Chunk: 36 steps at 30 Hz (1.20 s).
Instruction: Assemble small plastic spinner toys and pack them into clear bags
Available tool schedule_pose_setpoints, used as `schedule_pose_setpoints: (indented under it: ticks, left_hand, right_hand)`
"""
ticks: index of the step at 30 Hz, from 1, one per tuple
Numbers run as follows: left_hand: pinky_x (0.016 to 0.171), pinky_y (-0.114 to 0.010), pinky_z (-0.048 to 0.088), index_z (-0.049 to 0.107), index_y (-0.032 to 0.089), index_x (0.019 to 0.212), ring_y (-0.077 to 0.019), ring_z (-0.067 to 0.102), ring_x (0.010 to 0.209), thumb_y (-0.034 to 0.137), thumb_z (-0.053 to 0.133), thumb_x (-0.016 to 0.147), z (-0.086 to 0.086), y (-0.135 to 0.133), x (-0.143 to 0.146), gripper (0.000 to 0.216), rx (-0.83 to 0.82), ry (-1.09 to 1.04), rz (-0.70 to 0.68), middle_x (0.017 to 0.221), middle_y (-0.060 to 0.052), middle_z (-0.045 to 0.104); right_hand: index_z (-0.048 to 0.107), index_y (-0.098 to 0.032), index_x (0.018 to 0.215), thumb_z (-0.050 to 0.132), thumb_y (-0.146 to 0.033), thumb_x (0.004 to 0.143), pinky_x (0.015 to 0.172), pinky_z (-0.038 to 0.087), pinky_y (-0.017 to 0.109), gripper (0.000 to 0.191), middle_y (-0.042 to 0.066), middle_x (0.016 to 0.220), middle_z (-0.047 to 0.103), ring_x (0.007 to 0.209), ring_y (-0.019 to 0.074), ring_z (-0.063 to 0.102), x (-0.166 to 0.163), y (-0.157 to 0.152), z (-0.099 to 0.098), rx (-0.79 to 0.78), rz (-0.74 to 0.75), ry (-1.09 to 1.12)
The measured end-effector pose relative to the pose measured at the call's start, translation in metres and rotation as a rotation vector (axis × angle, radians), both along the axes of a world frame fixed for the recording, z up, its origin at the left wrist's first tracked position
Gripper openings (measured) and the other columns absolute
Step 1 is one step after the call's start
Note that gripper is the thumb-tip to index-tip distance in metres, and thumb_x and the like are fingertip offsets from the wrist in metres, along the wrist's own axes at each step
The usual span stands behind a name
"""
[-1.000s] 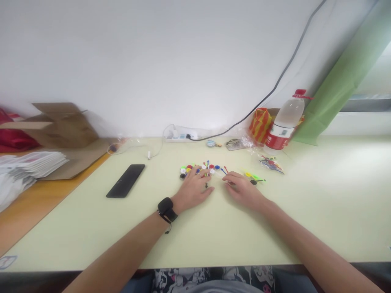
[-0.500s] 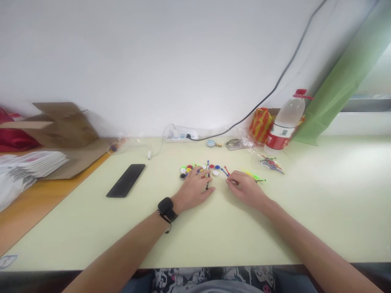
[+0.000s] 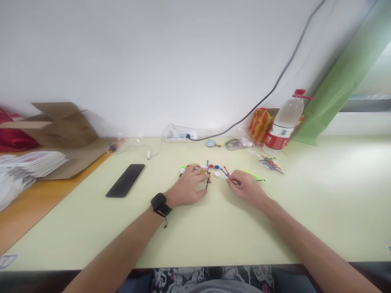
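Observation:
My left hand (image 3: 190, 186) rests over a cluster of small coloured discs, its fingers spread and partly covering them. Beside its fingertips lie a red disc (image 3: 211, 166), a blue disc (image 3: 216, 167) and a white disc (image 3: 217, 174). A thin black stick-like piece (image 3: 207, 184) lies near the thumb. My right hand (image 3: 242, 183) is closed in a pinch on the tabletop; what its fingers hold is hidden. Just left of it are small blue and red arrow-shaped pieces (image 3: 225, 172). Bright green-yellow pieces (image 3: 256, 177) lie behind its knuckles.
A black phone (image 3: 125, 180) lies left. Behind are a power strip (image 3: 181, 136), a clear bag of coloured pieces (image 3: 271, 164) and a large water bottle (image 3: 282, 124). An open cardboard box (image 3: 65, 126) and a stack of white packets (image 3: 42, 162) stand far left.
My left hand has shifted slightly left and now covers more of the discs at the cluster's left side. The white disc has moved slightly right. My right hand has barely moved.

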<state>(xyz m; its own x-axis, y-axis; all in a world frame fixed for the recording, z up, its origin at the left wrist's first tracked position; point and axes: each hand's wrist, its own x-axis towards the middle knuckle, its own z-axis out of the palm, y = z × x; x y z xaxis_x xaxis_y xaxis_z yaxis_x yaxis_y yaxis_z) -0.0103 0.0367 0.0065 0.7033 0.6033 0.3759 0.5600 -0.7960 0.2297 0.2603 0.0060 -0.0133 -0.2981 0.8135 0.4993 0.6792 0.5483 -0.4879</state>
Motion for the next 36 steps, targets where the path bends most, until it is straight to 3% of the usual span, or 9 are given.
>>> schedule_pose_setpoints:
  ticks: [4, 11, 24, 36]
  left_hand:
    - [0.112, -0.053, 0.041, 0.064, 0.028, 0.129, -0.0318, 0.045, 0.132, 0.034, 0.069, 0.089, -0.005, 0.002, 0.002, 0.041, 0.008, -0.031, 0.021, 0.133, -0.005, 0.064]
    - [0.111, -0.055, 0.039, 0.065, 0.027, 0.126, -0.0307, 0.047, 0.128, 0.032, 0.063, 0.095, -0.012, 0.0, 0.009, 0.032, 0.06, -0.033, 0.096, 0.13, -0.006, 0.065]
    - [0.109, -0.056, 0.039, 0.068, 0.026, 0.117, -0.0315, 0.047, 0.129, 0.034, 0.055, 0.1, -0.01, -0.003, 0.013, 0.023, 0.089, 0.031, 0.101, 0.127, -0.008, 0.064]
    - [0.113, -0.052, 0.038, 0.07, 0.025, 0.103, -0.0282, 0.05, 0.124, 0.031, 0.06, 0.097, -0.009, -0.003, 0.015, 0.014, 0.048, -0.033, 0.084, 0.121, -0.006, 0.068]
  right_hand:
    - [0.052, -0.021, 0.073, 0.054, -0.02, 0.095, 0.063, 0.039, 0.03, 0.022, 0.001, 0.071, 0.057, 0.065, 0.0161, 0.053, -0.001, 0.0, 0.0, -0.008, 0.002, -0.007]
    - [0.054, -0.021, 0.074, 0.054, -0.02, 0.094, 0.063, 0.038, 0.03, 0.021, 0.001, 0.071, 0.057, 0.065, 0.016, 0.053, -0.002, -0.001, 0.001, -0.026, 0.009, -0.024]
    - [0.054, -0.021, 0.072, 0.053, -0.023, 0.095, 0.061, 0.039, 0.03, 0.023, 0.001, 0.069, 0.057, 0.063, 0.016, 0.053, -0.001, -0.002, 0.003, -0.034, 0.009, -0.038]
    - [0.054, -0.021, 0.073, 0.055, -0.022, 0.094, 0.061, 0.039, 0.029, 0.022, 0.0, 0.07, 0.057, 0.063, 0.0154, 0.053, 0.0, -0.002, 0.002, -0.056, 0.001, -0.037]
